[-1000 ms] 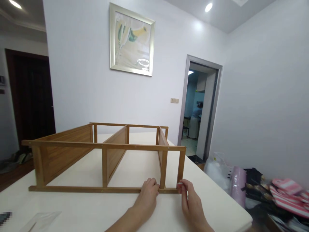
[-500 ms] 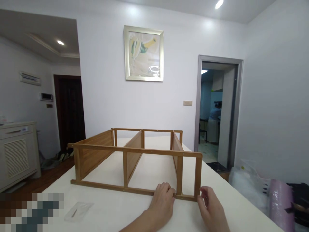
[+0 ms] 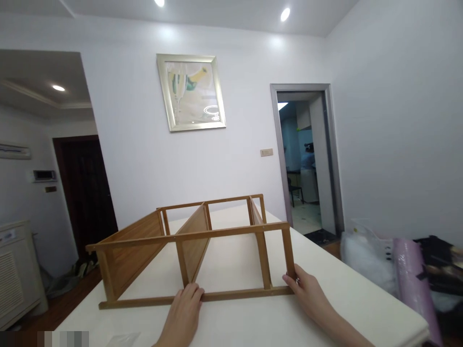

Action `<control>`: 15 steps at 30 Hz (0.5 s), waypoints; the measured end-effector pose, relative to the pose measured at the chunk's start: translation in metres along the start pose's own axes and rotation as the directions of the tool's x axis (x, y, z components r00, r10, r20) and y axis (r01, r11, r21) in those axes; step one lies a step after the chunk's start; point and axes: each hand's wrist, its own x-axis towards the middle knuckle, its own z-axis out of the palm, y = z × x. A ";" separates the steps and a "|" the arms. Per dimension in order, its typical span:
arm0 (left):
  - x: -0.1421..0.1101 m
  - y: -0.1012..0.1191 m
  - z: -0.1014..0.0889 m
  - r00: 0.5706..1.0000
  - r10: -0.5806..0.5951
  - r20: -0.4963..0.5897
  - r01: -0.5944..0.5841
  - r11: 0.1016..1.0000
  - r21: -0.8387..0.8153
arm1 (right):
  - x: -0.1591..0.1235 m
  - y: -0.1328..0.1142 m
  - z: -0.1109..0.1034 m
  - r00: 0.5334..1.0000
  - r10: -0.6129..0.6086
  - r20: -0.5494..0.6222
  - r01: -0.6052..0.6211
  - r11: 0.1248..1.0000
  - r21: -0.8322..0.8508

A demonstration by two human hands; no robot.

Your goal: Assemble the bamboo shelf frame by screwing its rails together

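Observation:
A brown wooden shelf rack (image 3: 231, 233) lies on its side across the white table (image 3: 253, 323), with three panels running away from me between its front and back frames. My left hand (image 3: 185, 306) has its fingers curled over the lower front rail, close to the foot of the middle upright, and hides that part of the rail. At the right end, my right hand (image 3: 307, 288) grips the bottom of the end upright between thumb and fingers. A clear plastic bag (image 3: 123, 340) lies near the front edge of the view, partly cut off.
Wrapped bundles, including a pink roll (image 3: 415, 284), stand on the floor beyond the table's right edge. A white cabinet (image 3: 21, 270) is at the left. Behind the table is a wall with a framed picture (image 3: 191, 91) and an open doorway (image 3: 307, 164).
My left hand has slid left along the lower rail, from near the right upright to the middle one. My right hand stays at the end corner. The view has tilted and turned right.

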 end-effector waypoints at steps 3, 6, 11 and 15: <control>0.000 -0.008 0.009 1.000 0.011 -0.001 -0.011 1.000 -0.012 | -0.006 0.003 -0.003 1.000 0.009 -0.010 -0.009 1.000 -0.026; 0.006 -0.010 0.015 0.999 0.033 0.034 -0.031 0.998 -0.051 | -0.014 0.007 -0.007 0.999 0.026 -0.028 -0.028 0.998 -0.060; 0.021 -0.018 0.027 0.998 0.001 0.067 0.007 0.993 -0.122 | -0.032 0.007 -0.009 1.000 -0.001 -0.028 -0.003 0.989 -0.145; 0.033 -0.029 0.044 0.998 -0.045 0.048 0.052 0.984 -0.172 | -0.054 0.000 -0.002 0.994 -0.113 0.004 0.112 0.980 -0.164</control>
